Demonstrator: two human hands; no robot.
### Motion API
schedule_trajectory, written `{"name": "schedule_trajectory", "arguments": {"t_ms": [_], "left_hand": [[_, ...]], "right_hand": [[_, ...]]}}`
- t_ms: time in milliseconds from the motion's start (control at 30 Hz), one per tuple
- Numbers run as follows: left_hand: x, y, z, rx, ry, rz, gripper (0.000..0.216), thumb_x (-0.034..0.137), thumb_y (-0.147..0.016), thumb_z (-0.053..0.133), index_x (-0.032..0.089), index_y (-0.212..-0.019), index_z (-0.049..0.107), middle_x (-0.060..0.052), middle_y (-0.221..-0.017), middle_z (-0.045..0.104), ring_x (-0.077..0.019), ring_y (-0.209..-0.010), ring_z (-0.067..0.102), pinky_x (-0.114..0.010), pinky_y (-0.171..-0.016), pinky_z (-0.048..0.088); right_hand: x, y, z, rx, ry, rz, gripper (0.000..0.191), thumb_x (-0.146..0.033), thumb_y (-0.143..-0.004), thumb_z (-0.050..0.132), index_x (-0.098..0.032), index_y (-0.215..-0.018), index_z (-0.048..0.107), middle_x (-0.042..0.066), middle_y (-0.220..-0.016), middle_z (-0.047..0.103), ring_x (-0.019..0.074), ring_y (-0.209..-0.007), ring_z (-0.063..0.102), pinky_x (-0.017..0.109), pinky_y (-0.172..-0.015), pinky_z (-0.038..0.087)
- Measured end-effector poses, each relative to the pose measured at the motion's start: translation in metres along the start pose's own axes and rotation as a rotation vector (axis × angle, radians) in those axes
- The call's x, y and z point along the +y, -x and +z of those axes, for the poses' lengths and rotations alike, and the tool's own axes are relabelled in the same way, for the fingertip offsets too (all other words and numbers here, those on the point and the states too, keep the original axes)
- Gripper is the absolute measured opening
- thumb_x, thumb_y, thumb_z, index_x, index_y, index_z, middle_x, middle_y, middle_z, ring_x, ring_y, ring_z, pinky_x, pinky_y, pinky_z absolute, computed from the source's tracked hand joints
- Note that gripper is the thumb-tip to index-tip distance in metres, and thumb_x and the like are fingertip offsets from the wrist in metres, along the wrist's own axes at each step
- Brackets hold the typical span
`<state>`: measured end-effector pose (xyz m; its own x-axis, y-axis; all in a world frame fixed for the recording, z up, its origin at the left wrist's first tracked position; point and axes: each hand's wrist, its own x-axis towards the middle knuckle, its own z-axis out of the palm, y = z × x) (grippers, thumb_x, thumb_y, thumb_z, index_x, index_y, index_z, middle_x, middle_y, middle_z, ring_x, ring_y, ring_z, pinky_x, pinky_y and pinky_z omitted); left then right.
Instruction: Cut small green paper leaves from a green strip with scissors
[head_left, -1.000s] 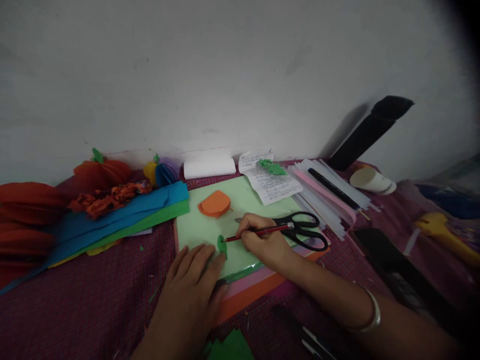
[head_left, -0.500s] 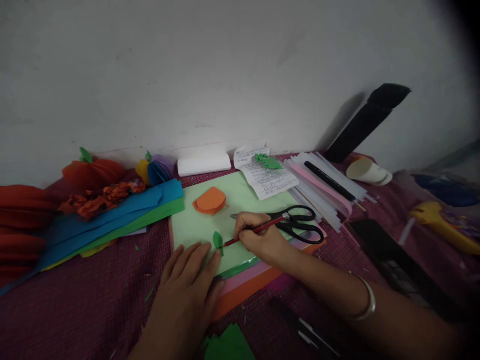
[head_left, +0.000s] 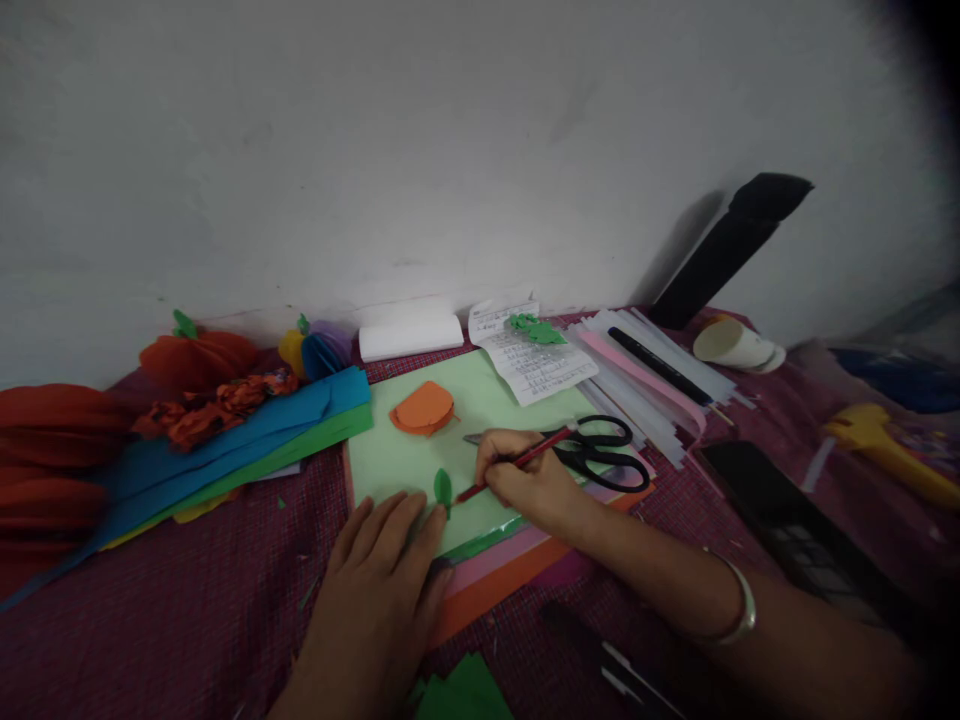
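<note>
My right hand point(head_left: 525, 480) is closed around a red pencil point(head_left: 541, 446), whose tip points at a small green paper leaf point(head_left: 442, 487). The tip is just right of the leaf; whether it touches the paper I cannot tell. My left hand point(head_left: 386, 560) lies flat with fingers stretched over the near left part of the pale green paper point(head_left: 390, 460), a fingertip at the leaf's lower end. Behind the leaf rests a piece of folded orange paper point(head_left: 424, 408). Black-handled scissors point(head_left: 607, 468) lie partly under my right hand.
At left are blue paper sheets point(head_left: 247, 440), crumpled orange paper point(head_left: 217, 410) and orange paper pumpkins point(head_left: 199, 360). Behind lie a written note point(head_left: 532, 370) with green cut-outs and white strips point(head_left: 675, 345). A phone point(head_left: 780, 510) and white cup point(head_left: 731, 343) are at right.
The pencil tip has moved slightly right, away from the leaf. The camera view has shifted a little; my left hand still lies on the paper.
</note>
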<state>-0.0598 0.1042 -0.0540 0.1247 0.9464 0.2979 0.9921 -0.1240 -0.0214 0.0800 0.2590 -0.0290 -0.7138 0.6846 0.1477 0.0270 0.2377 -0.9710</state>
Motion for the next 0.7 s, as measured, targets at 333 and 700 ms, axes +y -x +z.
{"name": "schedule_trajectory", "arguments": {"t_ms": [333, 700], "left_hand": [[0.002, 0.001, 0.0006, 0.012, -0.073, 0.011, 0.034, 0.029, -0.085, 0.053, 0.023, -0.118, 0.058, -0.008, -0.121, 0.063, -0.0274, -0.113, 0.055, -0.05, -0.096, 0.044], [0.0025, 0.0, 0.0019, 0.04, -0.079, 0.04, 0.036, 0.027, -0.084, 0.054, 0.018, -0.119, 0.058, -0.011, -0.117, 0.064, -0.0289, -0.11, 0.055, -0.052, -0.094, 0.044]], "right_hand": [[-0.0002, 0.0008, 0.0026, 0.119, 0.081, -0.07, 0.016, -0.009, -0.066, 0.04, -0.017, -0.057, 0.05, -0.005, -0.052, 0.044, 0.0084, -0.049, 0.037, 0.02, -0.044, 0.027], [0.001, 0.0006, 0.004, 0.104, 0.143, -0.074, 0.015, -0.01, -0.066, 0.039, -0.018, -0.057, 0.048, -0.004, -0.053, 0.045, 0.0094, -0.05, 0.04, 0.02, -0.046, 0.029]]}}
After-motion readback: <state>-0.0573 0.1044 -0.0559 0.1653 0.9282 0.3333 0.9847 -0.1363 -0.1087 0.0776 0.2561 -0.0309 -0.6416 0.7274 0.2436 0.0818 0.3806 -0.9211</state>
